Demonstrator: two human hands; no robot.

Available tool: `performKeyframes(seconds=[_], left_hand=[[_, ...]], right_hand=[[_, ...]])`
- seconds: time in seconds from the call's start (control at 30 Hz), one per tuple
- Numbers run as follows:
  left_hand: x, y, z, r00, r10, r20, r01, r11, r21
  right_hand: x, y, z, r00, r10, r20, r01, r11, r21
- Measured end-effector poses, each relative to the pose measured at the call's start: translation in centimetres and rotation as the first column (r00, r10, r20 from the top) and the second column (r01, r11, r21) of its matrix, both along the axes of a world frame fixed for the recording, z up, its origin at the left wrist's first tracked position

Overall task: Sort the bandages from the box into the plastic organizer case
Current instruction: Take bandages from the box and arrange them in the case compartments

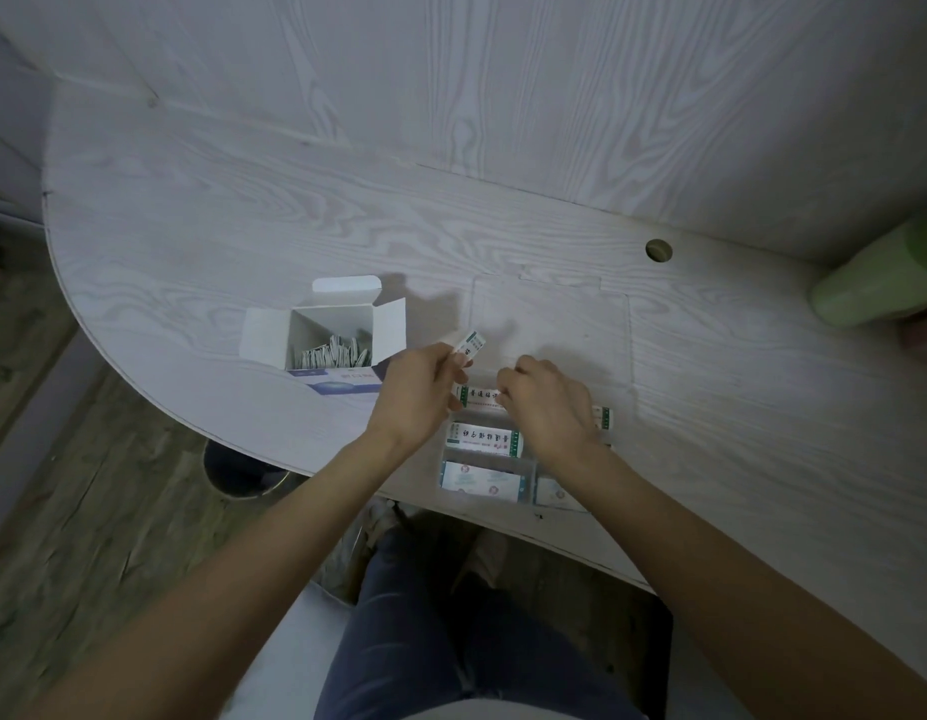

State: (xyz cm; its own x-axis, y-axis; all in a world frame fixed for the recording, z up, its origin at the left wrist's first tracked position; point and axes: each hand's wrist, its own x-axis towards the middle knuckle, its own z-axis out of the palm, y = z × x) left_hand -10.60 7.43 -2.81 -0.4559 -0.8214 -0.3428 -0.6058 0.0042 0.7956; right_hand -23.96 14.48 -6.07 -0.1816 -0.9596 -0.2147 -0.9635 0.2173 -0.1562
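Head view: left hand (419, 392) is up over the surface (243, 210), its fingers (453, 358) pinching a single wrapped bandage (471, 346) just above the clear plastic organizer case (528, 462). Right hand (547, 402) is down in the case, fingers curled onto a bandage strip (479, 394) in a far compartment; the grip itself is hidden. The open box (328, 335) sits to the left, more bandages standing inside.

A pale, matt wood-grain table (243, 241) carries a white cardboard box (323, 324) and a clear plastic organizer case (549, 314).
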Motion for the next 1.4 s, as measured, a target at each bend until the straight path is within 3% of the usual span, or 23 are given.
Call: performKeyframes(seconds=[0.13,0.2,0.27,0.33,0.37,0.4,0.47,0.57,0.83,1.07,1.2,1.4], left_hand=[[-0.8,0.3,0.0,0.999,-0.037,0.006,0.037,0.999,-0.005],[-1.1,0.3,0.1,0.998,-0.065,0.004,0.065,0.998,-0.008],[-1.5,0.3,0.2,0.994,-0.109,-0.005,0.109,0.994,-0.005],[-2.1,0.4,0.2,0.985,-0.168,-0.044,0.17,0.985,0.033],[-2.6,0.6,0.3,0.978,-0.2,-0.058,0.203,0.978,0.05],[-3.2,0.8,0.4,0.969,-0.239,-0.064,0.242,0.969,0.057],[-4.6,1.4,0.7,0.955,-0.287,-0.08,0.292,0.954,0.068],[-6.3,2.2,0.8,0.961,-0.262,-0.087,0.27,0.958,0.097],[-8.3,3.2,-1.4,0.931,-0.319,0.178,0.338,0.937,-0.086],[-8.7,3.6,-2.2,0.791,-0.37,0.488,0.523,0.823,-0.223],[-8.6,4.0,-2.3,0.735,-0.374,0.565,0.585,0.772,-0.249],[-8.8,3.9,-2.4,0.668,-0.345,0.659,0.637,0.723,-0.266]], right_hand=[[0.0,0.2,0.0,1.0,0.01,-0.022,-0.01,1.0,0.012],[-0.4,0.7,0.9,0.984,-0.127,0.125,0.134,0.99,-0.05],[-1.2,1.2,2.4,0.813,-0.341,0.472,0.41,0.911,-0.05],[-2.5,1.5,3.9,0.566,-0.368,0.738,0.521,0.853,0.027],[-3.2,1.7,4.3,0.515,-0.339,0.787,0.501,0.864,0.044],[-3.9,1.9,4.6,0.526,-0.301,0.796,0.465,0.885,0.027],[-5.3,2.4,4.7,0.582,-0.274,0.765,0.454,0.891,-0.026],[-7.3,3.9,4.2,0.564,-0.337,0.754,0.548,0.836,-0.036],[-8.9,6.7,1.5,0.606,-0.475,0.638,0.62,0.785,-0.004],[-7.7,6.9,0.6,0.788,-0.486,0.378,0.524,0.852,0.003],[-7.3,6.8,0.2,0.872,-0.43,0.235,0.447,0.895,-0.02],[-7.0,6.7,0.0,0.925,-0.364,0.105,0.366,0.93,-0.003]])
